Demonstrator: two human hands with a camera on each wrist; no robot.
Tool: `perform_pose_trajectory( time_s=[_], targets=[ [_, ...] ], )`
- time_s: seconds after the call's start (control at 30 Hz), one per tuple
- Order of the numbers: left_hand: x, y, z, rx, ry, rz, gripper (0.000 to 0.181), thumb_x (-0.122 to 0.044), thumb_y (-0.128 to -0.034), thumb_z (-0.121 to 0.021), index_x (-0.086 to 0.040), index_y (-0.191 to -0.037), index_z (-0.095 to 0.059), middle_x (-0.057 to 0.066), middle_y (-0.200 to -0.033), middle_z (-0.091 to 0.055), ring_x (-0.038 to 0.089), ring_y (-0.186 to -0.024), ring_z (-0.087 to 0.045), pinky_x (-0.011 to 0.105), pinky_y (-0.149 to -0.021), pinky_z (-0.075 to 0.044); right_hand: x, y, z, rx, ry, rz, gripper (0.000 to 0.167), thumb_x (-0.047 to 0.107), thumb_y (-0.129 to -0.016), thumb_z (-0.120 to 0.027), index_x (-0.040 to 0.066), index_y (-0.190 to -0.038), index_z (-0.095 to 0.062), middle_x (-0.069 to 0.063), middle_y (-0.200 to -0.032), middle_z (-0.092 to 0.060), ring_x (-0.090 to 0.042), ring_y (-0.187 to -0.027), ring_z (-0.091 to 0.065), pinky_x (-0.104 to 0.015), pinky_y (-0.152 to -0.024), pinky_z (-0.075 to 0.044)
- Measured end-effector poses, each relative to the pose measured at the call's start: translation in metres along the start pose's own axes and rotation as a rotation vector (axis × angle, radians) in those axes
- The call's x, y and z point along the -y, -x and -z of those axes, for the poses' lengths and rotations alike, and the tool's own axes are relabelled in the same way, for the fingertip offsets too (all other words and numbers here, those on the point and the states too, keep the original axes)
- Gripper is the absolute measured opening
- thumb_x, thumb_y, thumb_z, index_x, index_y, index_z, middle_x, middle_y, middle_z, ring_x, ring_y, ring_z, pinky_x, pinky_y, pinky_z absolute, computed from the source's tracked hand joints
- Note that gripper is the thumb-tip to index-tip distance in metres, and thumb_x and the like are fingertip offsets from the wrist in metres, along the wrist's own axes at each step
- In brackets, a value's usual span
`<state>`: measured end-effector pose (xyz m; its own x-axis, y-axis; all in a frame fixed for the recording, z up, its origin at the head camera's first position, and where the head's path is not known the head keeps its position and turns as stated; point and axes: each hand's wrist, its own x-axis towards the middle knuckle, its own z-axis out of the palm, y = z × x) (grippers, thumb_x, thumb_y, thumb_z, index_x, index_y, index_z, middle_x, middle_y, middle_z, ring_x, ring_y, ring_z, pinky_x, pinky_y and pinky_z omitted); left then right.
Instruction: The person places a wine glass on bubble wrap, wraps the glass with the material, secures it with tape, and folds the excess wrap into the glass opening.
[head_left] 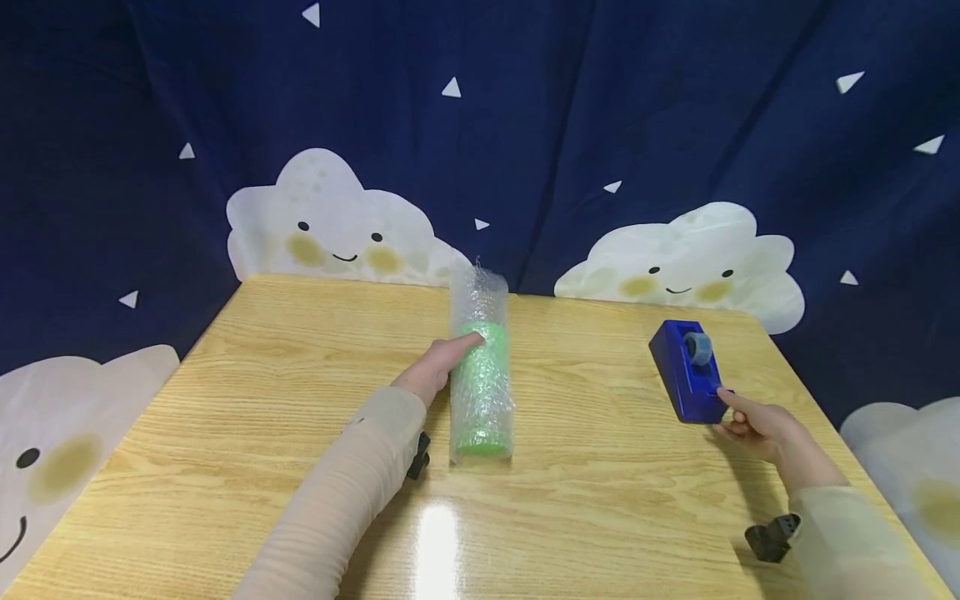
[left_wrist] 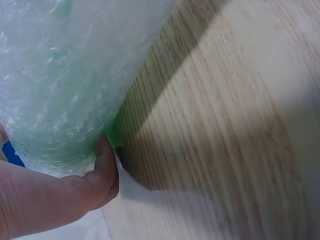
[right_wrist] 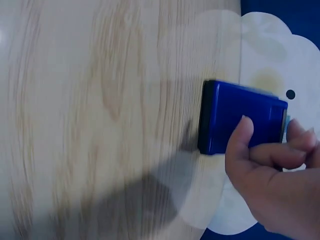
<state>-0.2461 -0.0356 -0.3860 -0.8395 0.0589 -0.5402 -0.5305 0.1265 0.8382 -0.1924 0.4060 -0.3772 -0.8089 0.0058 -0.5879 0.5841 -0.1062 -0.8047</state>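
Observation:
A bright green cylinder (head_left: 483,379) lies lengthwise on the table inside clear bubble wrap (head_left: 477,292), which extends past its far end. My left hand (head_left: 442,362) holds this roll from the left. One finger lies across the top, and in the left wrist view the thumb (left_wrist: 105,165) presses the wrap's lower side. To the right stands a blue tape dispenser (head_left: 686,375) with a roll of clear tape (head_left: 698,348) in it. My right hand (head_left: 765,429) is at its near end, one fingertip touching the cutter edge. Whether the fingers pinch the tape's end is hidden.
The wooden table (head_left: 300,358) reaches back to a dark blue curtain (head_left: 510,125) with printed clouds and triangles. A black wrist camera (head_left: 772,537) sits below my right hand, and another black camera (head_left: 420,457) is under my left wrist.

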Motion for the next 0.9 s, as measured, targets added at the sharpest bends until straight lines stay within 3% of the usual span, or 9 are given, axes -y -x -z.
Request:
perform_pose_trajectory(
  time_s=[0.17,0.33,0.43,0.57,0.73,0.9],
  targets=[
    [0.0,0.0,-0.002,0.0,-0.004,-0.007,0.101,-0.042,-0.0819,-0.061,0.001,-0.148,0.002,0.018,-0.156,-0.001,0.033,-0.144,-0.01,0.047,-0.118,-0.01,0.003,0.0,0.006,0.019,0.072,-0.005,0.031,0.028,-0.089,-0.061,0.014,-0.061,-0.059,0.008,-0.049,-0.048,-0.005,-0.047,-0.043,-0.024,-0.071,-0.057],
    [-0.001,0.0,-0.002,0.003,-0.006,-0.004,0.104,-0.043,-0.0822,-0.061,0.001,-0.148,0.007,0.018,-0.157,0.005,0.034,-0.144,-0.006,0.046,-0.118,-0.008,0.005,-0.001,0.009,0.121,0.134,0.02,0.021,0.028,-0.092,-0.057,0.019,-0.076,-0.067,0.009,-0.05,-0.052,-0.004,-0.046,-0.041,-0.024,-0.076,-0.056],
    [-0.001,0.0,-0.003,0.007,-0.013,-0.005,0.105,-0.044,-0.0824,-0.061,0.001,-0.148,0.007,0.018,-0.157,0.007,0.034,-0.144,-0.005,0.046,-0.118,-0.008,0.006,-0.001,0.009,0.168,0.172,0.021,0.023,0.027,-0.095,-0.052,0.02,-0.08,-0.068,0.01,-0.051,-0.05,-0.005,-0.047,-0.039,-0.024,-0.077,-0.056],
    [0.0,0.0,-0.004,0.009,-0.024,-0.009,0.105,-0.045,-0.0827,-0.06,0.0,-0.148,0.008,0.017,-0.157,0.009,0.034,-0.144,-0.004,0.046,-0.118,-0.008,0.007,0.001,0.011,0.216,0.146,0.021,0.025,0.022,-0.097,-0.049,0.017,-0.082,-0.068,0.01,-0.052,-0.048,-0.007,-0.05,-0.031,-0.024,-0.078,-0.056],
    [0.0,-0.002,-0.004,-0.008,-0.028,-0.01,0.104,-0.045,-0.0824,-0.06,0.0,-0.148,0.007,0.018,-0.157,0.007,0.035,-0.144,-0.005,0.046,-0.118,-0.008,0.009,0.002,0.017,0.401,0.109,0.05,0.028,0.013,-0.1,-0.043,0.014,-0.091,-0.069,0.009,-0.056,-0.044,-0.009,-0.053,-0.027,-0.026,-0.086,-0.054],
    [0.001,-0.003,-0.004,-0.008,-0.023,-0.001,0.103,-0.045,-0.083,-0.059,0.0,-0.148,0.006,0.017,-0.157,0.007,0.034,-0.144,-0.005,0.047,-0.118,-0.008,0.008,0.002,0.023,0.581,0.099,0.076,0.04,0.005,-0.101,-0.031,0.016,-0.103,-0.07,0.009,-0.059,-0.039,-0.012,-0.055,-0.02,-0.026,-0.092,-0.051]
  ],
)
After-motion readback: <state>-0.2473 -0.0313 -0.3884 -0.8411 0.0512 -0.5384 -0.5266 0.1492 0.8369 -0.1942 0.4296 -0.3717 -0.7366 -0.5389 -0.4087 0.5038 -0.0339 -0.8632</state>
